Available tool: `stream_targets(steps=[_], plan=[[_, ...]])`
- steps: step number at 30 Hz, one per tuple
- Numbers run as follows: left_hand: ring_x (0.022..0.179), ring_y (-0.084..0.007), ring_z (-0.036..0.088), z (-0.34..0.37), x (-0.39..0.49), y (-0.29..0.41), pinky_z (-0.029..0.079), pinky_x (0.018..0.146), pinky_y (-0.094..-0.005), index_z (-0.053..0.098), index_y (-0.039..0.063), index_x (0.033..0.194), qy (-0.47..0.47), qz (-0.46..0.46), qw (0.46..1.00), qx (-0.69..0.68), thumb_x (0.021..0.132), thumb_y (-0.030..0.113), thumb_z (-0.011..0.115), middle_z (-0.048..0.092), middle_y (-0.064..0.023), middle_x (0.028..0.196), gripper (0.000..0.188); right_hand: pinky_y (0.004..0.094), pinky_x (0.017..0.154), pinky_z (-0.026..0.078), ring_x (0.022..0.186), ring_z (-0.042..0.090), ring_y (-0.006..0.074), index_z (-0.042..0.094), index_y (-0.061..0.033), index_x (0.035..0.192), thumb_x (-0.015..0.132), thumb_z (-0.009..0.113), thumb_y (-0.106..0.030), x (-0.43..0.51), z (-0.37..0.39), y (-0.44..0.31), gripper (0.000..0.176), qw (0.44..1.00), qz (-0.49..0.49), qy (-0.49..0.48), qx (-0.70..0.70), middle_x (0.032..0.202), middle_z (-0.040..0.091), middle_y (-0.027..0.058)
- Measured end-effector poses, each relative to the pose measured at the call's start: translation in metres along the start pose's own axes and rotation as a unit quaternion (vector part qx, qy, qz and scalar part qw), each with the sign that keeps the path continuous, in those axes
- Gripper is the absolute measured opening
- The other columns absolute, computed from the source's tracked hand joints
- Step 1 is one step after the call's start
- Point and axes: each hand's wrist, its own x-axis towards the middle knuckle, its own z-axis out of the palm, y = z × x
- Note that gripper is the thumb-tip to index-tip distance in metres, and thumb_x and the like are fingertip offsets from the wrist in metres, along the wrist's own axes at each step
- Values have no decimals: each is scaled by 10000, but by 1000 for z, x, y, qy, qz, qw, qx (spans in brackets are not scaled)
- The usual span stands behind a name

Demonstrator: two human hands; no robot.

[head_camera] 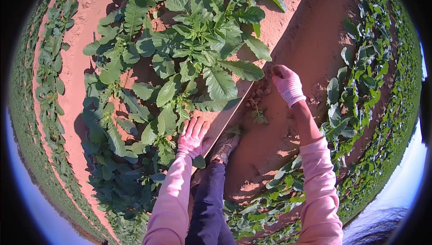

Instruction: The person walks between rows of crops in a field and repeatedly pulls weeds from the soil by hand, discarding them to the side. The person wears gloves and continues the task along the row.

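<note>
My left hand, in a pale pink-white glove with bare fingertips, rests with fingers apart at the edge of a raised soil bed, beside leafy green plants. It holds nothing that shows. Over the furrow to the right is my right hand, gloved too, with its fingers curled; whether something small is between them cannot be told. Below it and to its left, a small uprooted plant lies wilted on the furrow soil. Broad lobed leaves cover much of the bed in front of me.
The furrow runs diagonally beside the raised bed. My shoe stands at the bed's edge, partly shaded. Another row of leafy plants grows at the right, and further crop rows curve along the left.
</note>
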Motion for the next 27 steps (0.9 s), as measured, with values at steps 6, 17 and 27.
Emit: stream_targets(steps=[6,17,27], plan=[[1310,-338,321,1,-3,-1,225,1088,-504,481,80,1256,-30,-7,999,12,778,452,602,374,-131,1393,618,269,637,523,694,632,159,632,34,1026,846,589,-98,95,74,-155,227,917,-153,-157,334,831,661,104],[1312,-269,326,-4,-3,0,141,1121,-442,519,160,1256,-15,-28,999,12,762,430,601,400,-76,1389,569,358,641,504,640,641,223,671,-27,731,815,541,-344,99,123,-218,353,917,39,-256,-305,660,649,104],[1385,-270,203,-2,-5,1,105,1137,-467,417,167,1365,-59,-31,997,32,856,479,484,304,-69,1472,601,358,728,530,856,664,261,707,-72,931,661,738,-242,112,137,-195,321,918,-73,-123,-369,965,681,130]])
